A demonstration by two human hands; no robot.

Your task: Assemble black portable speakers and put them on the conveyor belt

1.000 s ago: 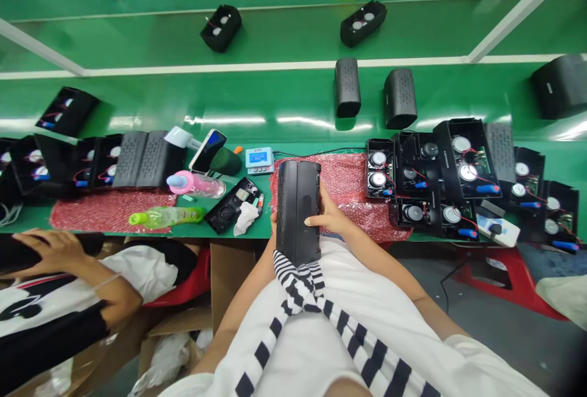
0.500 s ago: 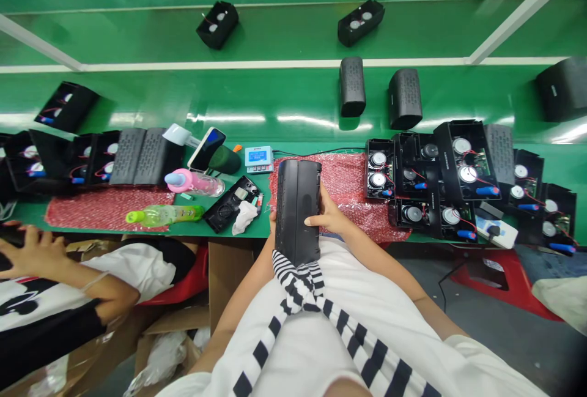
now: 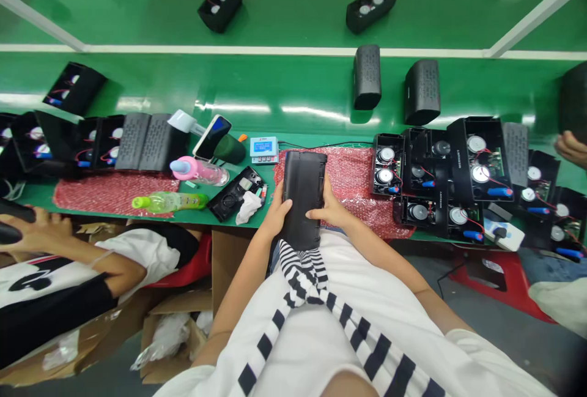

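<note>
A black speaker (image 3: 304,198) is held upright between my two hands, close to my body at the bench's front edge. My left hand (image 3: 275,212) grips its left side, thumb on the face turned to me. On the opposite side, my right hand (image 3: 335,208) is closed round the edge, with its thumb also resting on that face. Under and behind the speaker lies red bubble wrap (image 3: 348,180). Left of it are a small tester with a blue screen (image 3: 265,150), an open black panel (image 3: 233,195) and a crumpled white tissue (image 3: 249,207).
Several open speaker housings (image 3: 477,158) with wires and blue cells are stacked at right. More closed speakers (image 3: 422,91) stand farther back. A green bottle (image 3: 172,201), pink bottle (image 3: 199,170) and phone (image 3: 213,136) are at left. Co-workers' hands (image 3: 43,232) show at both sides.
The speaker has turned in my hands, so a broader face now shows. My left hand, mostly hidden before, has come into sight on its left side. A co-worker's hand has appeared at far right.
</note>
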